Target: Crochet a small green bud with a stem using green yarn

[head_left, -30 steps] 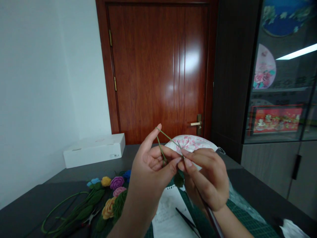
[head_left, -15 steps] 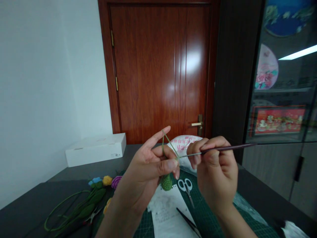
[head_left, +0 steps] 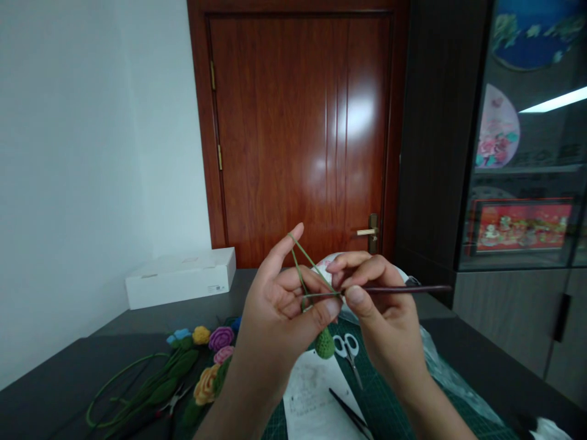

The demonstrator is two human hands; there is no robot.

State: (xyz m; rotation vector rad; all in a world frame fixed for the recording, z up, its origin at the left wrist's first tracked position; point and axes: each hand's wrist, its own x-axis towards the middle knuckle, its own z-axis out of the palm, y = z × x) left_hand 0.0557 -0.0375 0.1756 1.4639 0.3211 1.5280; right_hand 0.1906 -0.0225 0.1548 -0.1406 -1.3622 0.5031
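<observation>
My left hand (head_left: 287, 305) pinches a small green crochet piece (head_left: 324, 344) between thumb and fingers, its rounded end hanging below them. Green yarn (head_left: 315, 267) loops over the raised left index finger and runs down to the work. In my right hand (head_left: 383, 318) is a crochet hook (head_left: 406, 289) with a dark handle, held level like a pencil. The hook's thin metal shaft passes through the yarn at the pinch, and its tip points left, in front of the left fingers. Both hands nearly touch; the exact stitches are too small to make out.
Crocheted flowers (head_left: 221, 338) with green stems and pliers (head_left: 174, 398) lie at left. A written sheet (head_left: 312, 391), black tweezers (head_left: 348, 410) and white-handled scissors (head_left: 349, 354) rest on the green cutting mat (head_left: 380, 406). A white box (head_left: 181, 280) stands behind; a plastic bag is behind the hands.
The right hand has moved left and closer to the left hand, pushing the hook's shaft further through the work. The crochet piece has shifted slightly right, and the right fingers have re-gripped nearer the shaft.
</observation>
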